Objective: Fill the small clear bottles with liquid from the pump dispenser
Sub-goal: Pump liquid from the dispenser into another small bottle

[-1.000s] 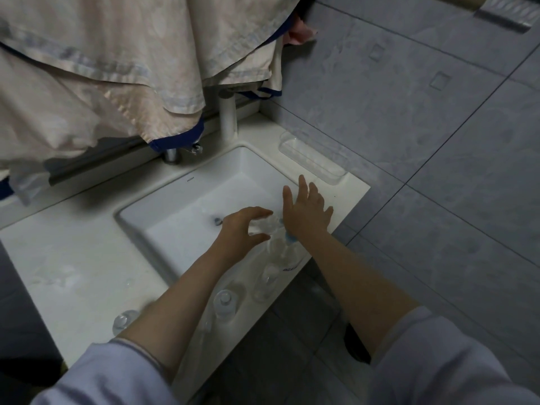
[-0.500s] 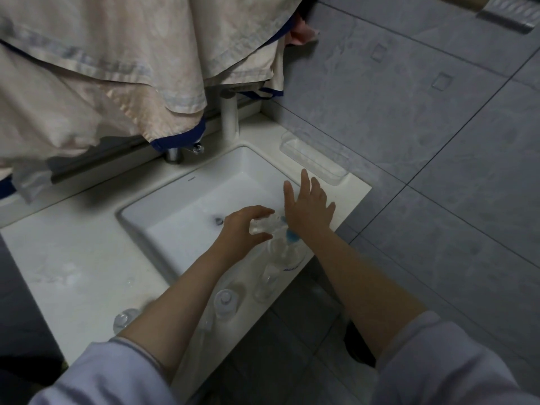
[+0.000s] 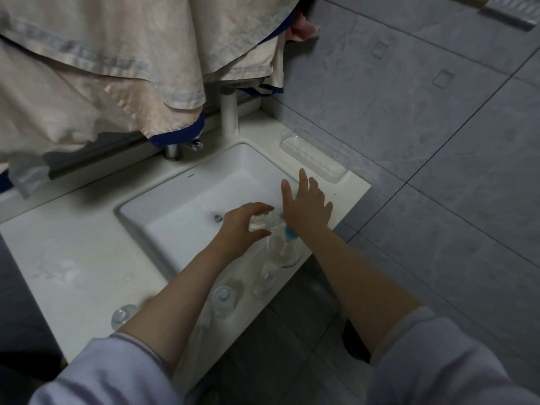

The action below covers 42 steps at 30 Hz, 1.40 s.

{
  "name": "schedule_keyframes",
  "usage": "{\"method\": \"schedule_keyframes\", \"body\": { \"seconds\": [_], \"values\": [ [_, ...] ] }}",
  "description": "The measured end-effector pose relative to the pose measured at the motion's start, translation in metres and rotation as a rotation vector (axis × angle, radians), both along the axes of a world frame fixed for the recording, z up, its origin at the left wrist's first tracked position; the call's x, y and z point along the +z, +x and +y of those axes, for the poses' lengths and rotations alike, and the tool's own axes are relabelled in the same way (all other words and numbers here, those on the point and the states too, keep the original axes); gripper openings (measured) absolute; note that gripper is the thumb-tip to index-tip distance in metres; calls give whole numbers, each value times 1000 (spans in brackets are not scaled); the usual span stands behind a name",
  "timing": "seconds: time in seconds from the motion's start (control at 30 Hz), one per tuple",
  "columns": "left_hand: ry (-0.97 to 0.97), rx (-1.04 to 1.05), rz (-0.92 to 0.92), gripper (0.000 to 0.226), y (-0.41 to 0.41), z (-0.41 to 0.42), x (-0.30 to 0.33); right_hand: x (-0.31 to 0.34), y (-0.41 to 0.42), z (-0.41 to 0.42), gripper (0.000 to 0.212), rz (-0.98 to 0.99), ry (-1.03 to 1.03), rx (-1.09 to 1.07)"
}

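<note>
A home bathroom: white washbasin (image 3: 187,200), grey tiles (image 3: 438,141), hanging laundry (image 3: 102,68)

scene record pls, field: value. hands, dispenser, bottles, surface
left hand: left hand grips a small clear plastic bottle held at the pump spout
right hand: right hand presses flat, fingers straight, on the clear pump dispenser with blue collar
waiting bottles: three small clear bottles along the front edge
surface: white counter with rectangular white sink
</note>
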<state>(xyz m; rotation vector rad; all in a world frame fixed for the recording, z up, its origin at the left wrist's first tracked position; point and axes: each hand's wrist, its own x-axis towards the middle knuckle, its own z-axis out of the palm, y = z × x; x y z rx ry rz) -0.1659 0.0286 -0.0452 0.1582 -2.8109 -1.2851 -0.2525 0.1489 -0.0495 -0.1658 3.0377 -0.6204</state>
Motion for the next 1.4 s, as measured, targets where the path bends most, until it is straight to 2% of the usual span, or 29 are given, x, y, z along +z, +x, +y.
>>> {"method": "schedule_keyframes", "body": {
  "seconds": [0.3,0.43,0.73,0.87,1.23,1.33,1.4],
  "values": [
    [23,-5,104,43,9,-4,-15,-4,3,-2,68,-60,-13,-13],
    [-20,21,110,43,5,-2,-13,3,0,-1,69,-9,-13,4],
    [29,-2,108,44,9,0,-14,-3,4,-2,68,-75,13,-3],
    [18,15,96,44,4,0,-6,5,-2,-4,68,-22,-1,17],
    [17,-14,50,44,4,-1,-10,-2,0,-1,67,-49,16,14],
    [-29,6,90,42,1,-1,-10,0,-3,1,67,-35,10,5],
    [14,-8,121,43,2,-1,-12,-3,1,0,67,-63,-2,-17]
  ]
}}
